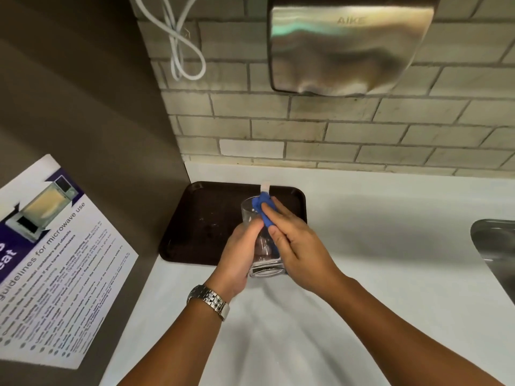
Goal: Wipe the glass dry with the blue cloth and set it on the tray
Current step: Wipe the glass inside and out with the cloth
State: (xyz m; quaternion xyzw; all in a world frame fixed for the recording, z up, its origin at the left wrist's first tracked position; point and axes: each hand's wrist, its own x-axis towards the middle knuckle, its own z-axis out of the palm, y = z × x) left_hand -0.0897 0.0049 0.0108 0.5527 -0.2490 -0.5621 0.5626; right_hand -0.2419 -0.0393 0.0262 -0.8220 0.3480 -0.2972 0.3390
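Note:
A clear drinking glass (249, 211) is tilted away from me above the counter, its thick base toward me and its mouth over the tray. My left hand (239, 250) grips the glass on its left side. My right hand (296, 243) presses the blue cloth (263, 208) against the glass's right side near the rim; most of the cloth is hidden under the fingers. A white tag sticks up from the cloth. The dark brown tray (200, 218) lies flat on the white counter, in the corner just beyond the hands.
A grey wall panel with a microwave-guidelines poster (53, 260) stands at the left. A steel hand dryer (348, 45) and a looped white cable (181, 48) hang on the tiled wall. A steel sink (496, 246) edge shows at the right of the white counter (390, 218).

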